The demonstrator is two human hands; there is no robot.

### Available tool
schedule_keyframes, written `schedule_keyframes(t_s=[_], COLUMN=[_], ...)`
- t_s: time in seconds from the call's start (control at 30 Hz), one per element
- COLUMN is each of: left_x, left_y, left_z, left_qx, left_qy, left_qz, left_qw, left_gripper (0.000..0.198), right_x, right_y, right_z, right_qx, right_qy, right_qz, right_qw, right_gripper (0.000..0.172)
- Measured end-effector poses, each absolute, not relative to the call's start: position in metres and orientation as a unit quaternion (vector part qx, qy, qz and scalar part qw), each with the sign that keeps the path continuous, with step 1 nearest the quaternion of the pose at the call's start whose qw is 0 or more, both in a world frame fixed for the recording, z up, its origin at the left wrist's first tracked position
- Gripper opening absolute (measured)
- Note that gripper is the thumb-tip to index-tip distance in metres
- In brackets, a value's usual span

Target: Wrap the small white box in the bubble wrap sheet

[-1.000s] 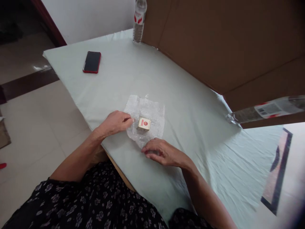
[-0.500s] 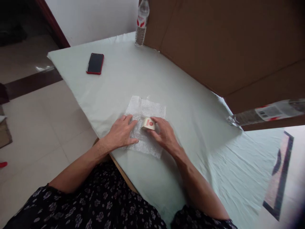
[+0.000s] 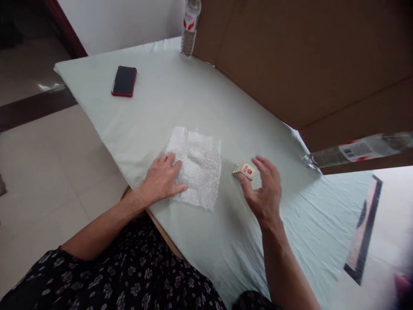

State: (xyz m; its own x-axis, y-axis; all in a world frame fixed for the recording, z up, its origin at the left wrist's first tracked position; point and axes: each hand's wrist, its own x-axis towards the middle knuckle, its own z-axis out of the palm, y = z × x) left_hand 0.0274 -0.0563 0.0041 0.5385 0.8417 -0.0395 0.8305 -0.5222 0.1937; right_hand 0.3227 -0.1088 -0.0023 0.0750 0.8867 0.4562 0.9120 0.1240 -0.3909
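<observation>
A sheet of bubble wrap (image 3: 201, 172) lies spread on the cloth-covered table. My left hand (image 3: 161, 178) rests flat over its left edge, fingers apart and holding nothing. To the right of the sheet is a small cream box (image 3: 245, 170) with red print, tilted towards me. My right hand (image 3: 266, 189) is beside the box, its fingers spread and clear of it. The thumb overlaps the box's near side; whether it touches cannot be made out.
A phone (image 3: 124, 81) in a red case lies at the far left. One water bottle (image 3: 190, 30) stands at the back by a large brown cardboard panel (image 3: 290, 56). Another bottle (image 3: 358, 150) leans into view at the right. The table's left edge (image 3: 97, 129) drops to a tiled floor.
My right hand has carried the small box off the bubble wrap to the right, and its fingers have opened away from it. My left hand stays on the sheet's left edge.
</observation>
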Motion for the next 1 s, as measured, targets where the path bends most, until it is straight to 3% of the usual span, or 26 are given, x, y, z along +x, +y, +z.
schedule_keyframes(t_s=[0.07, 0.27, 0.5, 0.7, 0.8, 1.0], left_x=[0.029, 0.024, 0.031, 0.031, 0.012, 0.014], left_y=[-0.057, -0.053, -0.043, -0.016, -0.011, -0.036], left_z=[0.003, 0.003, 0.010, -0.009, -0.018, -0.006], left_qx=[0.872, 0.860, 0.875, 0.875, 0.869, 0.878], left_qy=[0.481, 0.506, 0.474, 0.469, 0.482, 0.469], left_qz=[0.032, 0.026, 0.074, 0.016, 0.013, 0.048], left_qw=[0.088, 0.061, 0.059, 0.117, 0.110, 0.081], left_gripper=[0.059, 0.056, 0.052, 0.077, 0.080, 0.066], right_x=[0.290, 0.231, 0.236, 0.232, 0.232, 0.232], right_y=[-0.103, -0.056, -0.050, -0.055, -0.055, -0.054], right_z=[0.001, -0.027, -0.043, -0.043, -0.040, -0.040], right_qx=[-0.602, -0.538, -0.545, -0.577, -0.579, -0.586], right_qy=[-0.740, -0.822, -0.821, -0.803, -0.802, -0.798], right_qz=[0.038, 0.130, 0.098, 0.077, 0.088, 0.089], right_qw=[0.296, 0.135, 0.143, 0.128, 0.117, 0.107], right_gripper=[0.043, 0.050, 0.054, 0.056, 0.058, 0.051])
